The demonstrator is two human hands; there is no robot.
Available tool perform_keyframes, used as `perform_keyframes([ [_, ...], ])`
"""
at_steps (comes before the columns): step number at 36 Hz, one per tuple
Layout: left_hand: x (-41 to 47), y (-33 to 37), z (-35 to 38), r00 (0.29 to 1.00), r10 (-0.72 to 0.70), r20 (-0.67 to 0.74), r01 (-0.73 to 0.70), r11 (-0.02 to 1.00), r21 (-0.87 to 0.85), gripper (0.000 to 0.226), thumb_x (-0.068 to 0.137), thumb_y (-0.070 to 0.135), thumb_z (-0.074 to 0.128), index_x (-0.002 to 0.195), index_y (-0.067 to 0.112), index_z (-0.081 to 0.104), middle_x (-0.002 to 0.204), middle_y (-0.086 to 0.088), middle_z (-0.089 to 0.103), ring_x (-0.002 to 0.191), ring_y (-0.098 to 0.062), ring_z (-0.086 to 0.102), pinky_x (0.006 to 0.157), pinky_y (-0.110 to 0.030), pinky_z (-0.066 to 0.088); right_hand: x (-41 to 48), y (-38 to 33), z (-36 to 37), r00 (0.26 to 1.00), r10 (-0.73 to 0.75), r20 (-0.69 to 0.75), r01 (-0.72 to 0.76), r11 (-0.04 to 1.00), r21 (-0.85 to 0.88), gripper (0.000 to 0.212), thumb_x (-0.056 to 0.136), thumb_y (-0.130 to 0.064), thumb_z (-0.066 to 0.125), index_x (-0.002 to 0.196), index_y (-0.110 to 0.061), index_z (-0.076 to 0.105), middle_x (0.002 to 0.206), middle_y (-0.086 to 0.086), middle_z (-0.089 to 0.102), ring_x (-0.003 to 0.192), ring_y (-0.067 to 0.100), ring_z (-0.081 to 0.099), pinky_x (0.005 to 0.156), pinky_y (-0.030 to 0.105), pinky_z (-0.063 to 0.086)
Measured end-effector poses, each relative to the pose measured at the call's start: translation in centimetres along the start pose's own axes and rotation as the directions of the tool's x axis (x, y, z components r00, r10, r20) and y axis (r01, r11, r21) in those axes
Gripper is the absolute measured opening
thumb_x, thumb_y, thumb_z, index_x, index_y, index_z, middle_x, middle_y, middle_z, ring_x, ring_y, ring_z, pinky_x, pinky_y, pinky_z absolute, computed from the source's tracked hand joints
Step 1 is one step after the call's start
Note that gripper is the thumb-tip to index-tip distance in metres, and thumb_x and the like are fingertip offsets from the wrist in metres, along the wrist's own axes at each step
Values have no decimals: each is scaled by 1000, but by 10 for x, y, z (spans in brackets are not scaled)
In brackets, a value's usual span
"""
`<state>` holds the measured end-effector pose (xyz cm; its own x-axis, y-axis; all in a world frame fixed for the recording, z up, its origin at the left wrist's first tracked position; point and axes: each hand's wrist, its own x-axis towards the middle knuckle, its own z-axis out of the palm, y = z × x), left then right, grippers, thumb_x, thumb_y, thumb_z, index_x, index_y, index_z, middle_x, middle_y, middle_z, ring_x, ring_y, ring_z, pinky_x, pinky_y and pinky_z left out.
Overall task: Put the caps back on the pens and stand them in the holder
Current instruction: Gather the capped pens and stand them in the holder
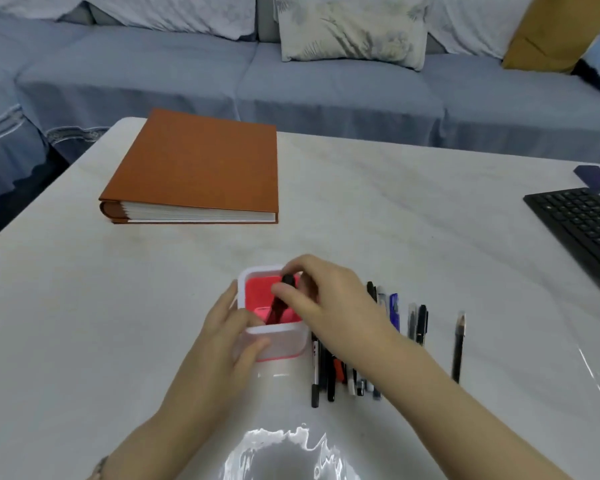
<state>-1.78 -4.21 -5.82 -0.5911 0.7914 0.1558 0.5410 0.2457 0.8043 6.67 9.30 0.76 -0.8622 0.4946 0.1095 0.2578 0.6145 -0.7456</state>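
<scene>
1. Pen [276,308], dark body: tip down inside holder [284,329], top end pinched by right hand [329,299] fingers [302,266].
2. Left hand [232,327]: fingers curled round holder's near-left corner, steadying it on surface [395,220].
3. Progress: early, I'd say; no other pen seen in holder.
4. Left to do: row of pens [329,372] lying just right of holder, plus lone pen [459,344] further right. Caps on/off: can't tell.
</scene>
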Motion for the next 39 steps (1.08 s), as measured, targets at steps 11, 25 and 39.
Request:
perform_keyframes([
  [11, -4, 20, 29, 998, -63, -13, 63, 998, 3, 15, 90, 22, 48, 83, 36, 51, 143, 24, 22, 94, 43, 20, 75, 8, 27, -67, 131, -70, 634, 693, -344, -773, 570, -278, 60, 87, -45, 48, 130, -5, 37, 127, 21, 47, 107, 37, 53, 82, 38, 41],
  [25, -1, 11, 32, 999, -47, 5, 46, 996, 74, 12, 90, 18, 50, 82, 27, 50, 143, 7, 34, 105, 32, 28, 73, 6, 30, -63, 143, -37, 725, 625, -290, -670, 738, -83, 48, 78, -26, 68, 118, -8, 47, 119, 14, 46, 81, 16, 44, 75, 24, 33],
  [39, -1, 10, 33, 999, -53, -7, 53, 994, 93, 10, 89, 15, 52, 84, 25, 51, 144, 5, 34, 102, 35, 26, 75, 7, 28, -79, 164, -60, 650, 709, -272, -747, 662, -58, 41, 74, -25, 71, 105, -4, 55, 84, 5, 58, 81, 20, 50, 67, 27, 35],
])
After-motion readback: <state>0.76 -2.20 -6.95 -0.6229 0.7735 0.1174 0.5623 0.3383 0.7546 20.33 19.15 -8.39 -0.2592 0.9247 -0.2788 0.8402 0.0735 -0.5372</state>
